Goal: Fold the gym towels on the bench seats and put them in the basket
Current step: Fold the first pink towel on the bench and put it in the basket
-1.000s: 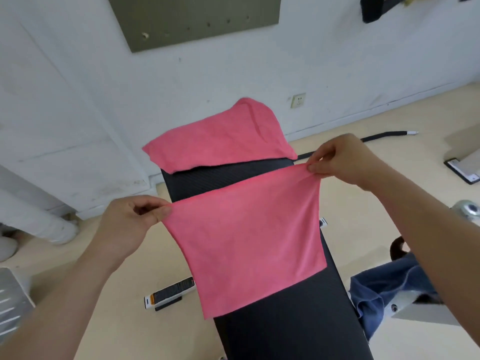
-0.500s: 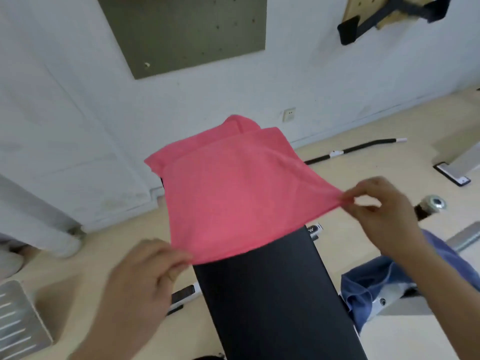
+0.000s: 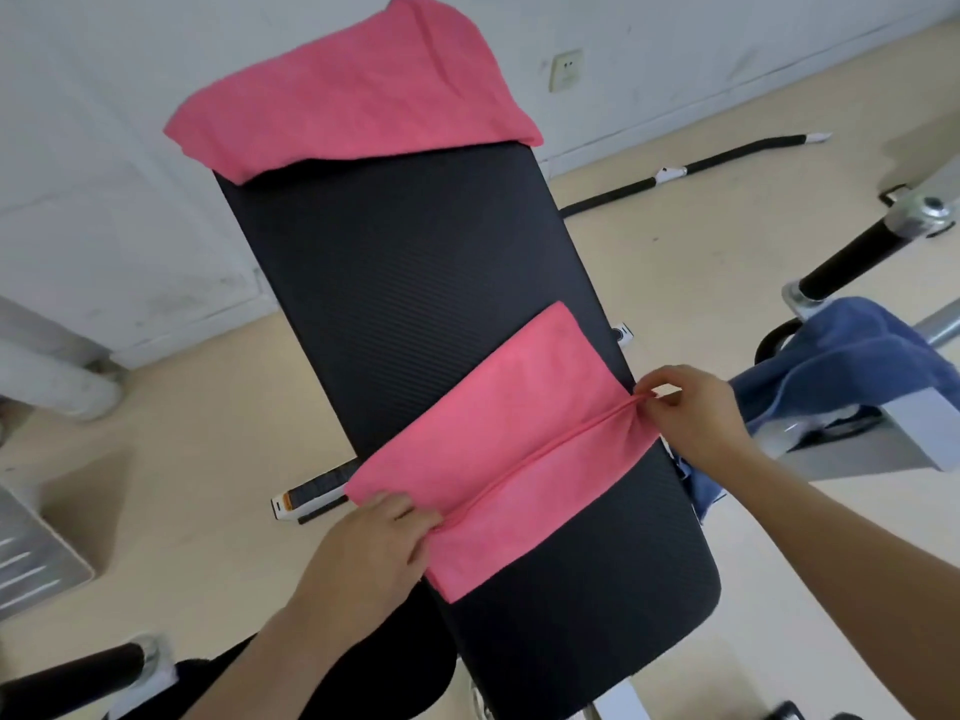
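A pink towel [image 3: 509,433] lies folded across the near half of the black bench seat [image 3: 405,283], with a raised crease running across its middle. My left hand [image 3: 379,543] pinches the crease at the towel's left edge. My right hand [image 3: 691,407] pinches the same crease at the right edge. A second pink towel [image 3: 353,90] is draped over the far end of the bench, near the wall. A blue towel [image 3: 841,366] hangs over a metal frame to the right. No basket is in view.
A black bar [image 3: 691,168] lies on the floor by the wall. A metal post with a black grip [image 3: 872,241] rises at the right. A small black and white device [image 3: 311,491] sits on the floor left of the bench. A grey ridged plate [image 3: 31,558] lies at far left.
The towel was held up stretched between both hands, then swung over toward the far towel. Now it lies folded on the near seat, with both hands pinching a crease across it.
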A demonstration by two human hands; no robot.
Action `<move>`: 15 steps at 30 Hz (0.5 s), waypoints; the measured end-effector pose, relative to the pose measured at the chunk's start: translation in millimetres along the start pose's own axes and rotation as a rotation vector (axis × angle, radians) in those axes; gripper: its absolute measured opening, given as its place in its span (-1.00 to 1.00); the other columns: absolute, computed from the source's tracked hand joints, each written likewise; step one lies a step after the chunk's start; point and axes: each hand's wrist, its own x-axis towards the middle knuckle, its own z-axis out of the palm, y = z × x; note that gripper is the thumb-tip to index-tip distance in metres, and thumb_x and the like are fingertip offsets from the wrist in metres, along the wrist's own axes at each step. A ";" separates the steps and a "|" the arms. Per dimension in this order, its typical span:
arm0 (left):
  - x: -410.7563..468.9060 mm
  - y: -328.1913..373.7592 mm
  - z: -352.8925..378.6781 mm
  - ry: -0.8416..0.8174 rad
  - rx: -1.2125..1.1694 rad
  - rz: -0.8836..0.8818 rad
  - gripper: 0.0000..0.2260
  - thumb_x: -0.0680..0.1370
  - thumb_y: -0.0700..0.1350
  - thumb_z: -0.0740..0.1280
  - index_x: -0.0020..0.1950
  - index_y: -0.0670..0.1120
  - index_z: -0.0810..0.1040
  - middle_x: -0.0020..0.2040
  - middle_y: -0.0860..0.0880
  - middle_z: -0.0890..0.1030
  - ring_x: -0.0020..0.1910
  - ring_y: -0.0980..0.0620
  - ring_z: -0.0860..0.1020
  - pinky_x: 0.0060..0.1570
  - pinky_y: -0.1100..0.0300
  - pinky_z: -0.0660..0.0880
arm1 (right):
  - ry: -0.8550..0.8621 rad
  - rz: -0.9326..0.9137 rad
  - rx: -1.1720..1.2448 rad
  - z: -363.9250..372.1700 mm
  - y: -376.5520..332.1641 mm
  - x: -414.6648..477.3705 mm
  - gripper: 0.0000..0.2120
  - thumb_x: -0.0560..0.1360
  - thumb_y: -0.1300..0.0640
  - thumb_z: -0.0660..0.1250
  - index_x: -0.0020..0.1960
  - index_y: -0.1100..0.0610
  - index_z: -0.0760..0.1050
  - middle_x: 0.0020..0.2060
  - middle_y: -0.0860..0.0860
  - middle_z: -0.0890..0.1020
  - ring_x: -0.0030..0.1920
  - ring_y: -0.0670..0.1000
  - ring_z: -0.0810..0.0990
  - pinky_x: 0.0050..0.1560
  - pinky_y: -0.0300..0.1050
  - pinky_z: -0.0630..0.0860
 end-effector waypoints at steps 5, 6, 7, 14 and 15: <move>13.2 3.1 -19.6 0.129 -0.578 -0.514 -0.82 0.38 -0.24 0.38 -0.27 0.06 0.59 -0.33 0.17 0.58 -0.31 0.26 0.50 -0.24 0.48 0.36 | -0.042 -0.009 0.140 -8.4 -11.8 2.2 -0.77 0.41 0.33 0.28 -0.19 0.00 0.56 -0.20 -0.06 0.66 -0.24 -0.07 0.57 -0.19 -0.21 0.43; 14.3 5.1 -28.0 0.124 -0.736 -0.555 -0.82 0.38 -0.26 0.34 -0.27 0.03 0.58 -0.34 0.13 0.58 -0.34 0.23 0.48 -0.25 0.43 0.37 | -0.043 -0.016 0.185 -10.9 -16.1 3.4 -0.76 0.41 0.33 0.27 -0.21 0.00 0.55 -0.23 -0.06 0.65 -0.24 -0.06 0.56 -0.19 -0.20 0.43; 14.9 7.5 -36.7 0.124 -0.884 -0.556 -0.85 0.38 -0.26 0.29 -0.26 0.00 0.56 -0.36 0.09 0.55 -0.34 0.18 0.47 -0.23 0.33 0.40 | -0.034 -0.026 0.222 -13.9 -20.7 4.3 -0.77 0.41 0.33 0.26 -0.22 0.02 0.54 -0.26 -0.06 0.63 -0.24 -0.07 0.54 -0.19 -0.19 0.43; 21.0 8.0 -53.0 0.115 -1.126 -0.652 -0.85 0.53 -0.32 0.21 -0.16 -0.16 0.53 -0.37 -0.01 0.47 -0.42 0.11 0.37 -0.46 0.29 0.36 | -0.218 0.042 0.292 -17.9 -39.2 15.1 -0.80 0.48 0.34 0.17 -0.15 0.06 0.43 -0.31 0.08 0.50 -0.40 0.01 0.35 -0.43 -0.16 0.31; 20.7 5.8 -53.0 0.084 -1.128 -0.638 -0.90 0.47 -0.30 0.26 -0.18 -0.16 0.54 -0.37 -0.01 0.48 -0.41 0.10 0.38 -0.43 0.28 0.39 | -0.271 0.048 0.257 -18.2 -40.4 15.4 -0.79 0.46 0.37 0.16 -0.16 0.08 0.44 -0.30 0.07 0.49 -0.39 0.01 0.36 -0.48 -0.19 0.33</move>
